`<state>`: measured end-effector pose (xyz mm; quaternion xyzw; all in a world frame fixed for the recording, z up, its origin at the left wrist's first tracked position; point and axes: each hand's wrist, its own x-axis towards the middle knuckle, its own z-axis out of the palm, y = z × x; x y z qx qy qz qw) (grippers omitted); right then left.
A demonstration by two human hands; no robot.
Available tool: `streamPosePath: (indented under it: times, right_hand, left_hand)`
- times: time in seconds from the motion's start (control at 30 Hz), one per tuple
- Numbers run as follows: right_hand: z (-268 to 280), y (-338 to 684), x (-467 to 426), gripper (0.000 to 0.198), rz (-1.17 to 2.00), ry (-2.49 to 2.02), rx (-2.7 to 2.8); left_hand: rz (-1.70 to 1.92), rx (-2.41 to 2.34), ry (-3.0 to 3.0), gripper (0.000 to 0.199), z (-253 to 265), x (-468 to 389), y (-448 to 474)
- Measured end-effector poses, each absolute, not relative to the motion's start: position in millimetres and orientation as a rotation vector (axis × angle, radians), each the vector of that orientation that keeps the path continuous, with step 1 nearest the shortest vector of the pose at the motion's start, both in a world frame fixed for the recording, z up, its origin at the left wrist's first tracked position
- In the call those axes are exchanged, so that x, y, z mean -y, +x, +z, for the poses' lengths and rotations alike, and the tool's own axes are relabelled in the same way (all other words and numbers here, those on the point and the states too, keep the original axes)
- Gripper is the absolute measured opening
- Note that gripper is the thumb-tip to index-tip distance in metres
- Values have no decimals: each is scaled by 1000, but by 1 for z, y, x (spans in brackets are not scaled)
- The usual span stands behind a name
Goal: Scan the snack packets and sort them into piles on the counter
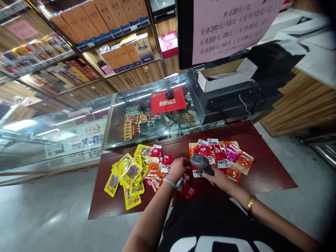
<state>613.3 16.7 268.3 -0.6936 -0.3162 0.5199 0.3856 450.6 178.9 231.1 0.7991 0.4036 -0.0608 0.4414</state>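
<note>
You seem to be scanning: your right hand (215,177) grips the scanner (200,161) above red packets (221,154) on the bench (270,175); I can't tell whether your left hand (179,168) holds anything. Next calls for an exposed label; overlapping packets could obstruct. Yellow packets (132,170) lie leftward.
</note>
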Motion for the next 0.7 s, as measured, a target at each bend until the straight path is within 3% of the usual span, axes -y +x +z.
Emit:
streamPosePath:
  times: [0.17, 0.27, 0.37, 0.5, 0.7]
  right_hand:
    - [272, 611, -18, 49, 1304, -1709, 865]
    - [276, 611, -20, 49, 1309, -1703, 876]
    - [277, 612, -20, 49, 1332, -1731, 889]
    - [278, 613, -19, 48, 1339, -1762, 889]
    - [282, 609, -21, 49, 1396, -1663, 924]
  left_hand:
    - [-512, -991, 2537, 33, 228, -160, 406]
    - [-537, -1013, 2551, 19, 227, -161, 400]
    - [-560, -1200, 2390, 20, 229, -176, 400]
    - [-374, -1421, 2060, 21, 230, -200, 397]
    - [-55, -1365, 1816, 15, 224, -204, 412]
